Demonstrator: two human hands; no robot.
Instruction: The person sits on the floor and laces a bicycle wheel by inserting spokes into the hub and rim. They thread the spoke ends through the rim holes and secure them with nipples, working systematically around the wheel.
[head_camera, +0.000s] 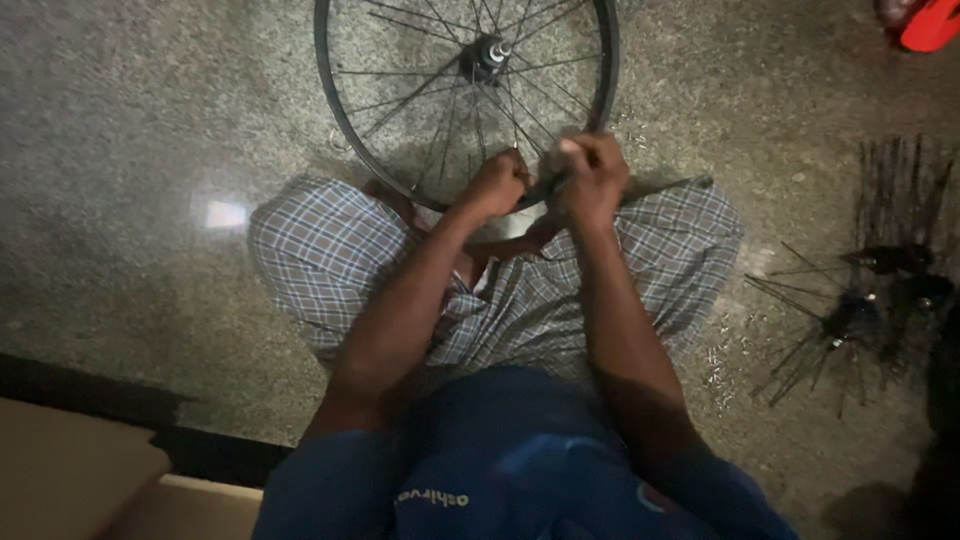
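tan cardboard box (70, 470) at lower left floor edge, plain faces, partly cropped

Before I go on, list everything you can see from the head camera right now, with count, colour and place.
Bicycle wheel: one, black rim, thin spokes, hub at centre, on the floor at top centre.
Loose spokes and hubs: a pile, dark, on the floor at right.
Red object: one, top right corner, cut off by the frame.
Floor: grey, speckled.
Checked cloth: blue-white, over the person's legs.
Left hand: at the wheel's near rim among the spokes.
Right hand: closed at the near rim; what it grips is unclear.
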